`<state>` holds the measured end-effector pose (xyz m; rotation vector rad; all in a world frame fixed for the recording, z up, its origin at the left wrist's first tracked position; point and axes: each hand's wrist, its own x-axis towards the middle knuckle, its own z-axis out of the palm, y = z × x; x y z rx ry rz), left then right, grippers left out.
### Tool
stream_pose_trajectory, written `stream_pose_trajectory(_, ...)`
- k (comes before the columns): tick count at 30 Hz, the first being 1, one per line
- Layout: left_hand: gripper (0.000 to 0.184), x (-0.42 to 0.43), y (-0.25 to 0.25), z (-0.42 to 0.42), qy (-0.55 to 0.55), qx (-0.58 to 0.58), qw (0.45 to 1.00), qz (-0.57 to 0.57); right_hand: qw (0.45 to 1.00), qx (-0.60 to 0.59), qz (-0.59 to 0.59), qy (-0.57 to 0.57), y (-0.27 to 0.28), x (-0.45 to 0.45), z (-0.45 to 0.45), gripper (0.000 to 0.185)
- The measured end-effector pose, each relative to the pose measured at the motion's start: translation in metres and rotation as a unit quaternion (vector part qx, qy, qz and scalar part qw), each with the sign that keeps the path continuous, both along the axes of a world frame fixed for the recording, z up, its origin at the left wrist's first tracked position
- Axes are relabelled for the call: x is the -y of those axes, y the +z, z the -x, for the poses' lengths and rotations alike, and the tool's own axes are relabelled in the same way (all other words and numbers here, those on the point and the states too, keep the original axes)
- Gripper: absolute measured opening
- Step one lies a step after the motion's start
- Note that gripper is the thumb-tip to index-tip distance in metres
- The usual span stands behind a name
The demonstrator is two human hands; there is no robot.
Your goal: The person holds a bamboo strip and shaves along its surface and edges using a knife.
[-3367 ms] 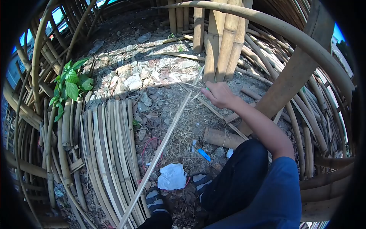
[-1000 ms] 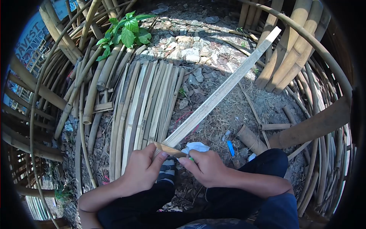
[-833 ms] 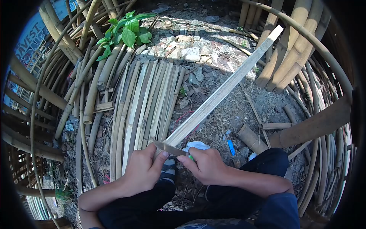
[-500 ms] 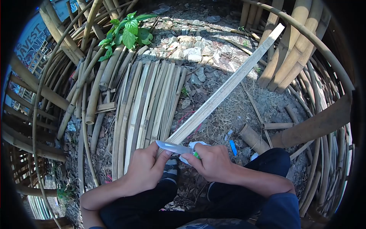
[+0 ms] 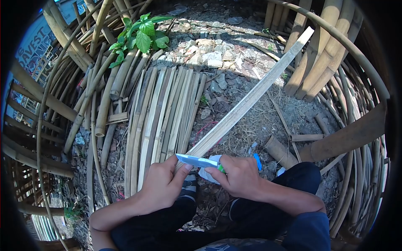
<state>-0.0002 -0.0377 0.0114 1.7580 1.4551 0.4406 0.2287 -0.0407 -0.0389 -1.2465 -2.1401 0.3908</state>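
Observation:
My left hand (image 5: 161, 182) is closed round the near end of a long bamboo strip (image 5: 251, 97), which slants away to the upper right. In my right hand (image 5: 239, 176) is a knife by its green handle (image 5: 221, 168), with white cloth or wrapping bunched at the grip. The knife's blade (image 5: 196, 161) points left and lies across the strip near my left thumb. Whether its edge is cutting into the bamboo I cannot tell. Beyond my left hand, several split bamboo strips (image 5: 161, 108) lie side by side on the ground.
Bamboo poles (image 5: 109, 94) lean at the left beside a leafy plant (image 5: 144, 35). Thick bamboo posts (image 5: 324, 54) stand at the right. A cut bamboo piece (image 5: 280, 151) and a blue scrap (image 5: 257, 162) lie near my right knee. Stones (image 5: 209, 54) cover the ground ahead.
My right hand and the knife have shifted slightly right and down, and the blade has tilted a little. The strip's near part has moved slightly right. My left hand keeps its hold.

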Motion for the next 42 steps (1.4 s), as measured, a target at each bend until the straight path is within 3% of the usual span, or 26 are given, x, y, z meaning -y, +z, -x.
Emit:
stream_pose_trajectory(13, 0.039, -0.004, 0.008, 0.004, 0.021, 0.008, 0.999, 0.024, 0.996, 0.049, -0.069, -0.034, 0.001, -0.007, -0.017, 0.046)
stream_pose_trajectory(15, 0.042, -0.001, 0.003, 0.012, 0.012, 0.005, 1.0, 0.009, 0.982, -0.045, 0.056, -0.172, 0.0, -0.021, -0.033, 0.047)
stream_pose_trajectory(17, 0.042, 0.001, -0.011, 0.03, 0.055, 0.046, 0.997, 0.038, 0.95, -0.053, 0.084, -0.296, 0.02, -0.046, -0.074, 0.048)
stream_pose_trajectory(20, 0.042, 0.001, -0.006, 0.028, 0.071, 0.058, 0.995, 0.042, 0.962, -0.117, 0.065, -0.238, 0.009, -0.037, -0.066, 0.049)
stream_pose_trajectory(22, 0.038, 0.002, -0.004, 0.025, 0.068, 0.061, 0.993, 0.076, 0.983, -0.105, 0.089, -0.122, 0.008, -0.016, -0.041, 0.047)
stream_pose_trajectory(25, 0.04, 0.002, -0.007, 0.019, 0.049, 0.067, 0.996, 0.032, 0.995, -0.063, 0.076, 0.021, 0.011, 0.003, -0.008, 0.046)
stream_pose_trajectory(36, 0.041, 0.005, 0.001, 0.009, 0.004, 0.038, 0.998, 0.045, 0.999, 0.006, 0.043, 0.006, 0.008, -0.009, -0.016, 0.048)
stream_pose_trajectory(38, 0.042, 0.006, -0.001, 0.015, 0.012, 0.047, 0.997, 0.061, 0.991, -0.058, 0.081, -0.087, 0.013, -0.022, -0.031, 0.042)
stream_pose_trajectory(40, 0.038, 0.006, -0.007, 0.02, 0.033, 0.065, 0.99, 0.123, 0.994, -0.022, 0.06, -0.086, 0.014, -0.025, -0.039, 0.042)
stream_pose_trajectory(42, 0.037, 0.007, -0.009, 0.019, 0.036, 0.085, 0.987, 0.131, 0.99, -0.085, 0.099, -0.063, 0.006, -0.019, -0.034, 0.046)
